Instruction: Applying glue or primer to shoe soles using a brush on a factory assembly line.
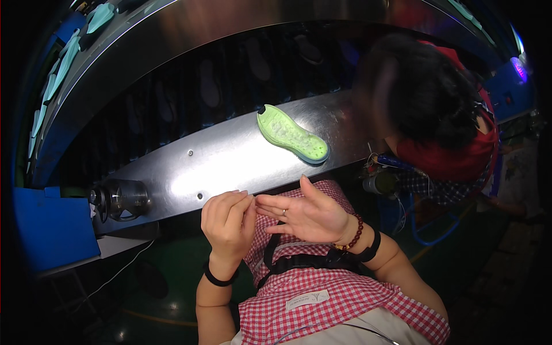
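A lime-green shoe sole (293, 136) with a blue lower edge lies on the shiny metal bench (172, 172), its inner face up and patchy with something whitish. In front of the bench, above my lap, I hold both hands close together. My left hand (227, 224) is closed, thumb and fingers pinched together right at the fingertips of the other hand; whatever sits in the pinch is too small to make out. Palm up, my right hand (315, 217) has its fingers stretched out and its thumb raised. Neither hand touches the sole.
A metal jug (127, 198) stands at the bench's left end, near a blue box (54, 230). Behind the bench, dark slots hold several dim sole shapes (210, 83). A co-worker (448, 126) in red leans in at the right.
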The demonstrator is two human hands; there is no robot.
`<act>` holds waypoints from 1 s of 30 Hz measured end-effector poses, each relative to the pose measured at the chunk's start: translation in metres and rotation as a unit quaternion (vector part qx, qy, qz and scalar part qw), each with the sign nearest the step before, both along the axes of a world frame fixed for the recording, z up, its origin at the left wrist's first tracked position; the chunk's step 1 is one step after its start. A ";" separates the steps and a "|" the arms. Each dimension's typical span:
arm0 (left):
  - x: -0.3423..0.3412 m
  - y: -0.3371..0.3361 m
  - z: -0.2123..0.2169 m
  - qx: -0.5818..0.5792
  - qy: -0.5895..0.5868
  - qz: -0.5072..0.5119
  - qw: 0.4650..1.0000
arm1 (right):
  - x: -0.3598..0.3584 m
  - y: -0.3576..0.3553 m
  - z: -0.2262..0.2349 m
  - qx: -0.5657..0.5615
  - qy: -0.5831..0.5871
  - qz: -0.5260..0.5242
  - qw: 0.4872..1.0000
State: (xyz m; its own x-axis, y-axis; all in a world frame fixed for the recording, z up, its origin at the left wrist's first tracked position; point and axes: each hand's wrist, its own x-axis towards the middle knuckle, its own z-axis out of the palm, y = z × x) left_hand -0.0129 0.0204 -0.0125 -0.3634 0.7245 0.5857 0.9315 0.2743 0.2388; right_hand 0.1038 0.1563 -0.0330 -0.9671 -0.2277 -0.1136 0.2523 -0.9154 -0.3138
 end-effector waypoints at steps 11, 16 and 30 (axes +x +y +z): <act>0.001 0.000 0.003 0.004 -0.041 -0.036 0.999 | 0.001 0.001 0.006 0.099 0.066 -0.005 0.993; 0.001 0.002 0.004 0.000 -0.024 -0.044 0.999 | 0.003 0.001 0.004 0.172 0.069 -0.007 0.983; 0.007 0.007 0.009 -0.078 0.060 -0.051 0.994 | 0.002 0.002 0.014 0.333 0.052 0.017 0.941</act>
